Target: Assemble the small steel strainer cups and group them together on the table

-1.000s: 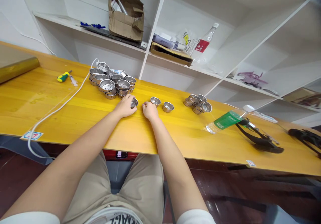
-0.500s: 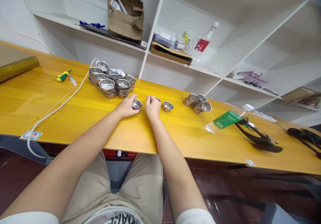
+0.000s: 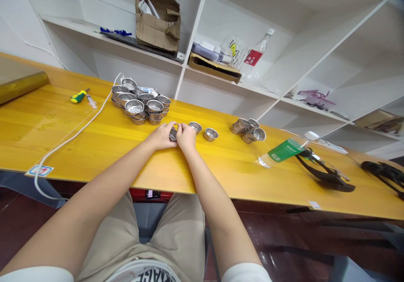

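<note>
Between my hands is a small perforated metal sink strainer basket [image 3: 172, 135], partly covered by fingers. My left hand [image 3: 162, 136] curls round its left side, low over the table. From the right, my right hand [image 3: 186, 136] meets it with bent fingers closed at the rim; the fingertips are hidden. A second strainer basket [image 3: 195, 127] stands just beyond my right hand, and a third strainer basket [image 3: 211, 134] sits a little farther right.
Stacked strainer baskets [image 3: 139, 105] stand at the back left, with a smaller group [image 3: 248, 130] to the right. A white cable [image 3: 78, 129] and a screwdriver [image 3: 80, 95] lie left. A bottle with a green label [image 3: 285, 149] lies right. White shelves [image 3: 202, 80] rise behind the yellow table [image 3: 176, 172].
My right hand has moved left to the strainer basket in my left hand, uncovering the second basket. The basket in my left hand now shows less between the fingers.
</note>
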`<state>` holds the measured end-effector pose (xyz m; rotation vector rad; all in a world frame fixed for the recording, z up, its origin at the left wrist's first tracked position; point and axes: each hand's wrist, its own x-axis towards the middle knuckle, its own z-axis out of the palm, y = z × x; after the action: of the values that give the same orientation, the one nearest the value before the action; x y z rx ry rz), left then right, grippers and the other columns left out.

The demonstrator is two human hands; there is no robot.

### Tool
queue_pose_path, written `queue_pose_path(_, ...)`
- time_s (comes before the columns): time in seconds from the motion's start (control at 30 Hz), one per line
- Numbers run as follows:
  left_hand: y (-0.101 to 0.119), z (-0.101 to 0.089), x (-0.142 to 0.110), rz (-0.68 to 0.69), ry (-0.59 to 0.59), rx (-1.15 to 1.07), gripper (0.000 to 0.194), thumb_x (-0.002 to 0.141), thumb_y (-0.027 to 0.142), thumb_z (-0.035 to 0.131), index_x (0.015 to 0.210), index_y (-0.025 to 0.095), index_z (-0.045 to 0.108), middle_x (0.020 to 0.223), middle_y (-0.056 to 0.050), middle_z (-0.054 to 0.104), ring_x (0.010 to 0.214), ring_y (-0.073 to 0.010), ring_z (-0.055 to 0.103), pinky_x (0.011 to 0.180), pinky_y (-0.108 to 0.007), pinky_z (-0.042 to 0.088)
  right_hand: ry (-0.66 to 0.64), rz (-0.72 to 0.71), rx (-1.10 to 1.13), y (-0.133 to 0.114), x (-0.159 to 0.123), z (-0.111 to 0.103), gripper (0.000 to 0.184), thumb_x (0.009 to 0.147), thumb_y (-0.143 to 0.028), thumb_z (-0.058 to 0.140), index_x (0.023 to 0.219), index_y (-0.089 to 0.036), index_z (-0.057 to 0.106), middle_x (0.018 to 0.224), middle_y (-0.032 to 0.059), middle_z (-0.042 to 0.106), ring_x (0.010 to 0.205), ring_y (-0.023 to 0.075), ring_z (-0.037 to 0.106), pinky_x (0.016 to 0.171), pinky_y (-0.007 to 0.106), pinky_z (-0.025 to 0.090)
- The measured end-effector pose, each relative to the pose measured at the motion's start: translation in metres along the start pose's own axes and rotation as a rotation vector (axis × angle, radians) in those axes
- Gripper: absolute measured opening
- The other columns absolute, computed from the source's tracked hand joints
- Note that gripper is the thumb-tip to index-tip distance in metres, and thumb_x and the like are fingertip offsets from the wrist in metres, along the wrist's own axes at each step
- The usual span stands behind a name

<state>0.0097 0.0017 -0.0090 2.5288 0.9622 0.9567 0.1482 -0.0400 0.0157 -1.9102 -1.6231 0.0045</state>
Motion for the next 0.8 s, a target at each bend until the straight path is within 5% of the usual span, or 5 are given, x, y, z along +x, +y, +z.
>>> queue_pose_path(0.8, -0.007, -0.002, -0.001, -0.080, -0.030, -0.027, 0.079, 0.069, 0.034, 0.078, 0.141, 0.019, 0.048, 0.131, -0.012, 0.068, 0.119, -0.0306, 0.067, 0.102, -0.038, 0.053, -0.238, -0.234, -0.120, 0.011, 0.003, -0.007, 0.043, 0.103, -0.019, 0.039, 0.130, -0.023, 0.072, 0.111, 0.0097, 0.080, 0.100, 0.0213, 0.075, 0.089, 0.025, 0.049)
